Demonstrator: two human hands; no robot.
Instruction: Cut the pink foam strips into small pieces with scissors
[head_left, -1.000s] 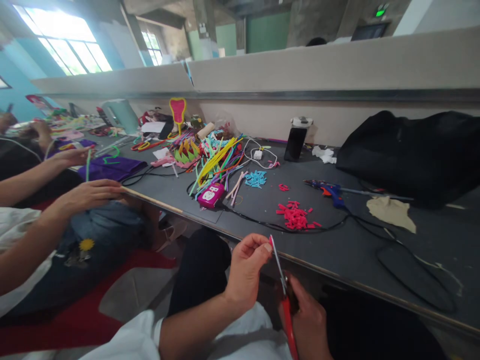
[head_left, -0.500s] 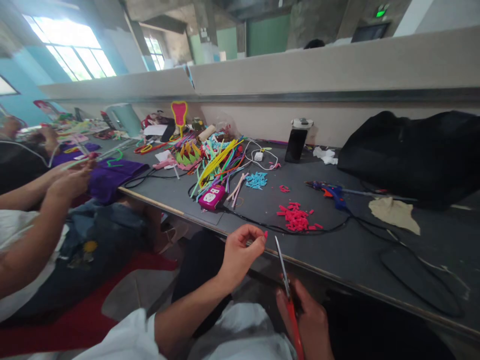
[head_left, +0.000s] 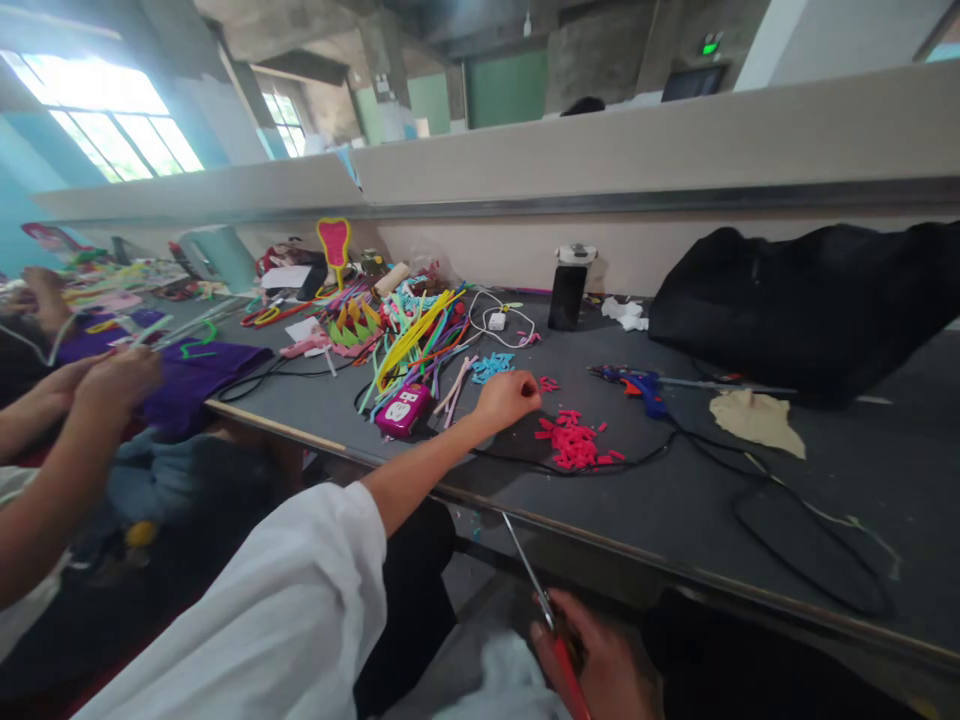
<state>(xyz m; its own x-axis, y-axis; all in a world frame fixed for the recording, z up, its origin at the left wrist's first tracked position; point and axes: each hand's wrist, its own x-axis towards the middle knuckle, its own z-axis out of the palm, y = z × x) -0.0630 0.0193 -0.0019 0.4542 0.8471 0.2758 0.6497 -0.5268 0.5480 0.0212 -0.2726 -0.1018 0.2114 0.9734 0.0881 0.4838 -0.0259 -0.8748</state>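
My left hand (head_left: 510, 396) is stretched out over the table, its fingertips bent together and facing away, so what they hold, if anything, is hidden. Just beyond the fingers lie a few red bits (head_left: 550, 383). A larger pile of short red pieces (head_left: 574, 442) is to the right of that hand, and a pile of short blue pieces (head_left: 493, 367) is behind the wrist. Below the table edge, my right hand (head_left: 600, 655) grips a pair of scissors (head_left: 534, 580) by the red-orange handles, the blades pointing up and left.
A purple box (head_left: 405, 410) sits beside a heap of coloured pipe cleaners (head_left: 420, 340). Farther right are a blue glue gun (head_left: 646, 392) with its cable, a beige cloth (head_left: 757, 420), a bottle (head_left: 570, 290) and a black bag (head_left: 795, 310). At left, another person's hands (head_left: 112, 385) are working.
My left hand has moved from in front of the table edge, where it held a small red piece, forward over the tabletop. The scissors have dropped slightly and shifted left.
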